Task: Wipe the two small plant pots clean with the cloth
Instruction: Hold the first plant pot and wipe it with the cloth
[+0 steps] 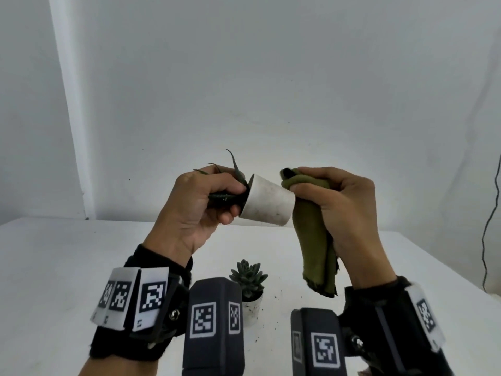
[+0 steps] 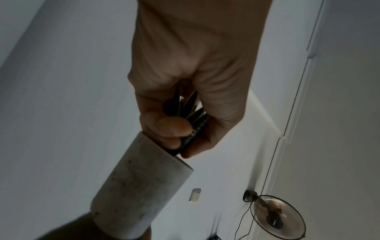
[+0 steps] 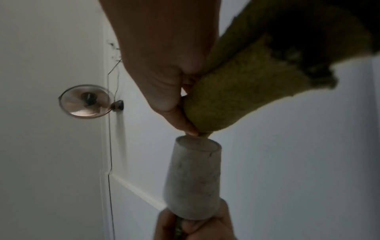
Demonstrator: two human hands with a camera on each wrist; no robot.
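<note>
A: Head cam first. What are the hands doing?

B: The left hand (image 1: 202, 206) is gripping the spiky dark plant (image 1: 230, 185) right at the rim of a white plant pot (image 1: 267, 203), which is tipping sideways in the air above the surface (image 1: 67, 267), base pointing right. The right hand (image 1: 343, 210) is clutching a bunched olive-green cloth (image 1: 314, 245), its top end pressing against the pot's base and the rest hanging down. The second pot (image 1: 252, 308), with a rosette succulent (image 1: 248, 275), is standing upright on the surface below, with dirt specks around it.

A: Left wrist cam?

B: The left hand's fingers (image 2: 172, 128) are curling round the leaves (image 2: 189, 110) at the pot's mouth, and the pot (image 2: 139, 191) is looking speckled and grubby. A wall fan (image 2: 275, 217) is showing in the background.

A: Right wrist?

B: The right hand (image 3: 168, 68) is pinching the cloth (image 3: 236, 97), its tip touching the edge of the pot's base (image 3: 193, 178). The left hand (image 3: 195, 229) is holding on from below.
</note>
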